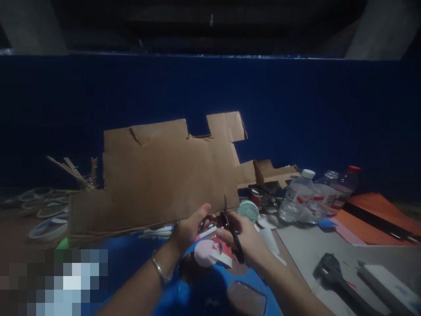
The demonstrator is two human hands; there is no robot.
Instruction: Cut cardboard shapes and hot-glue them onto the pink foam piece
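We're looking down at two bare hands, held close together over a blue surface (131,259). Here's the right hand (245,232), its fingers wrapped around a pair of dark scissors (237,250), blades pointing up and away from us, just in front of a big sheet of cardboard (171,175). Beside it we have the left hand (190,226), bracelet (160,267) on the wrist, thumb raised, fingers curled in toward the scissors; whether they grip anything, we cannot tell. Below the hands we spot a pale round piece (204,253) near red-and-white scraps (224,254). The cardboard stands tilted behind it all, notched along its top edge. Off to the right of the cardboard we find a green fan (248,211), then clear bottles (297,199) beside orange paper (378,217); nearer us lies a black tool (335,274).
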